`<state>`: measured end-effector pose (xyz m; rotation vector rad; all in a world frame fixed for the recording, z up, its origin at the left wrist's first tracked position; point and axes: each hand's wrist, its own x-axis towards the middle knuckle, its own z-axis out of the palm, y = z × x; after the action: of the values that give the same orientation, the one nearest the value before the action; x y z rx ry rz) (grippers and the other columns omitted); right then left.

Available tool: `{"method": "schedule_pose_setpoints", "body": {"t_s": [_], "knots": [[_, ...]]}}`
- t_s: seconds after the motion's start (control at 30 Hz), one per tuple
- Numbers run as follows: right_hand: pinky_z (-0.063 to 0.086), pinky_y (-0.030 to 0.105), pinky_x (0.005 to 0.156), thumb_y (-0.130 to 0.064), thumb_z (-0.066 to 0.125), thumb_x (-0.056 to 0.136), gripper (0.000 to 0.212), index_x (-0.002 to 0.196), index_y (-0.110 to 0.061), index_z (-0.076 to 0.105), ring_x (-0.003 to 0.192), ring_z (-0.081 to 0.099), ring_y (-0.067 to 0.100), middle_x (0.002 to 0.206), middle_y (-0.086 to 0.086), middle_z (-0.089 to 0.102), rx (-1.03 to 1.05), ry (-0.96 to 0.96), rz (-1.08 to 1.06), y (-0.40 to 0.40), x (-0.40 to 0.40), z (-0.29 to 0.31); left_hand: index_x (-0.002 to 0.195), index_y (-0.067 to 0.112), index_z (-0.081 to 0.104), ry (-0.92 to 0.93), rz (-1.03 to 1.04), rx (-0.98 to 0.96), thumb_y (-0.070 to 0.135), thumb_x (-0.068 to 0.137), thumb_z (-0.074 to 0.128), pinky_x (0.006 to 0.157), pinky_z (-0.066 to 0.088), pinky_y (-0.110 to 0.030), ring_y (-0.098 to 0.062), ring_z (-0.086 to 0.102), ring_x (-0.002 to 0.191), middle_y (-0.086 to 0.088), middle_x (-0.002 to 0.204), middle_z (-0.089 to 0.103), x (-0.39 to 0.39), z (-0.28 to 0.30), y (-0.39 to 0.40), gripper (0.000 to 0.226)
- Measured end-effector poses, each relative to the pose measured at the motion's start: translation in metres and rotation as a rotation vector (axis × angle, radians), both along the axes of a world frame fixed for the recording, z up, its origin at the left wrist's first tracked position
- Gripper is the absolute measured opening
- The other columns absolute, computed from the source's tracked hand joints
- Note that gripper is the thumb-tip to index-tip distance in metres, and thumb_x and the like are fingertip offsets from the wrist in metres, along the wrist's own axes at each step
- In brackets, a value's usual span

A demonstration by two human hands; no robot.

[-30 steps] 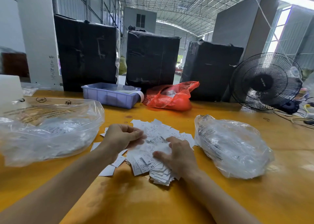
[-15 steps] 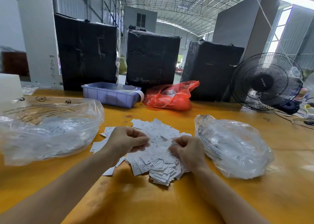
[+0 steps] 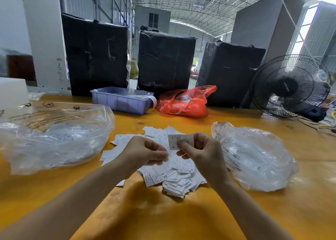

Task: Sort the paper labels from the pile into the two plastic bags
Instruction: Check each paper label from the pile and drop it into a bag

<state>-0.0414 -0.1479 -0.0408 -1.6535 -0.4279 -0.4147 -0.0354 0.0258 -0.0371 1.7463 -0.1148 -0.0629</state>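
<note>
Pinched between thumb and fingers of the right hand (image 3: 205, 154), a small white paper label printed with an "S" (image 3: 179, 141) was held raised above the loose pile of white paper labels (image 3: 171, 176) on the yellow table (image 3: 163, 219). The left hand (image 3: 143, 152) was curled just beside it; what, if anything, its grip enclosed could not be told. A large clear plastic bag (image 3: 54, 139) lay left of the pile, a smaller crumpled clear plastic bag (image 3: 254, 158) right.
</note>
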Motion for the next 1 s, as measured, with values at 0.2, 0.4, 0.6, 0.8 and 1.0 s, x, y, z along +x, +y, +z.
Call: {"method": "schedule_pose_setpoints", "body": {"t_s": [0.2, 0.4, 0.6, 0.8, 1.0], "knots": [[0.056, 0.045, 0.063, -0.004, 0.073, 0.079, 0.01, 0.077, -0.004, 0.063, 0.073, 0.067, 0.036, 0.075, 0.019, 0.069, -0.147, -0.053, -0.122, 0.001, 0.0007, -0.0035, 0.078, 0.006, 0.073, 0.013, -0.024, -0.009, 0.005, 0.073, 0.077, 0.051, 0.05, -0.015, -0.009, 0.066, 0.055, -0.009, 0.07, 0.074, -0.0007, 0.0012, -0.0003, 0.006], [0.054, 0.052, 0.066, -0.009, 0.074, 0.079, 0.011, 0.077, -0.006, 0.064, 0.075, 0.067, 0.031, 0.076, 0.011, 0.07, -0.212, -0.081, -0.195, 0.0021, 0.0011, -0.0063, 0.088, 0.003, 0.073, 0.076, -0.052, -0.045, 0.006, 0.077, 0.074, 0.055, 0.053, -0.016, -0.009, 0.069, 0.061, -0.008, 0.077, 0.075, -0.0007, 0.0035, -0.0011, 0.011], [0.055, 0.052, 0.066, -0.01, 0.074, 0.079, 0.013, 0.074, -0.013, 0.062, 0.074, 0.068, 0.029, 0.075, 0.008, 0.07, -0.183, -0.093, -0.199, 0.0029, -0.0002, -0.0055, 0.086, 0.003, 0.074, 0.113, -0.074, -0.073, 0.009, 0.078, 0.073, 0.059, 0.055, -0.017, -0.01, 0.069, 0.062, -0.009, 0.079, 0.075, -0.0008, 0.0036, -0.0006, 0.011], [0.056, 0.042, 0.067, -0.005, 0.074, 0.078, 0.018, 0.071, -0.016, 0.061, 0.072, 0.068, 0.027, 0.072, 0.007, 0.07, -0.086, -0.101, -0.194, 0.0014, -0.0013, -0.0017, 0.085, 0.002, 0.073, 0.147, -0.062, -0.118, 0.006, 0.078, 0.071, 0.062, 0.057, -0.019, -0.014, 0.071, 0.066, -0.013, 0.082, 0.075, 0.0009, 0.0038, 0.0025, 0.008], [0.056, 0.049, 0.067, -0.005, 0.074, 0.078, 0.013, 0.075, -0.011, 0.063, 0.074, 0.07, 0.022, 0.076, 0.007, 0.071, -0.195, -0.089, -0.18, 0.0045, -0.0013, -0.0056, 0.088, -0.004, 0.071, 0.174, -0.081, -0.181, 0.0, 0.079, 0.068, 0.061, 0.058, -0.021, -0.02, 0.072, 0.07, -0.019, 0.086, 0.073, -0.0005, 0.0046, 0.0023, 0.011]]}}
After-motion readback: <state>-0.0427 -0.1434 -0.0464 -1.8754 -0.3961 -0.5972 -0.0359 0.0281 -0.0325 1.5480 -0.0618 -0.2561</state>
